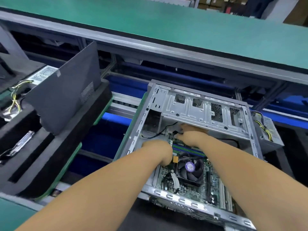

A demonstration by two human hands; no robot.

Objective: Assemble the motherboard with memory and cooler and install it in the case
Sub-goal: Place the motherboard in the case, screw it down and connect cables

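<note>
An open grey metal case [205,107] lies on its side with the green motherboard [191,185] inside it. A black cooler fan [190,169] with a purple hub label sits on the board, and memory sticks [188,150] lie in slots just beyond it. My left hand [158,151] is down on the board's left edge, fingers curled and hidden under the wrist. My right hand [189,132] reaches to the board's far corner, its fingers pinching a small black cable connector [175,132].
A dark side panel [66,95] leans in a black foam tray [55,147] at left. A power supply [266,130] with yellow wires sits right of the case. A green shelf [166,27] runs across above, with a blue conveyor [103,135] below.
</note>
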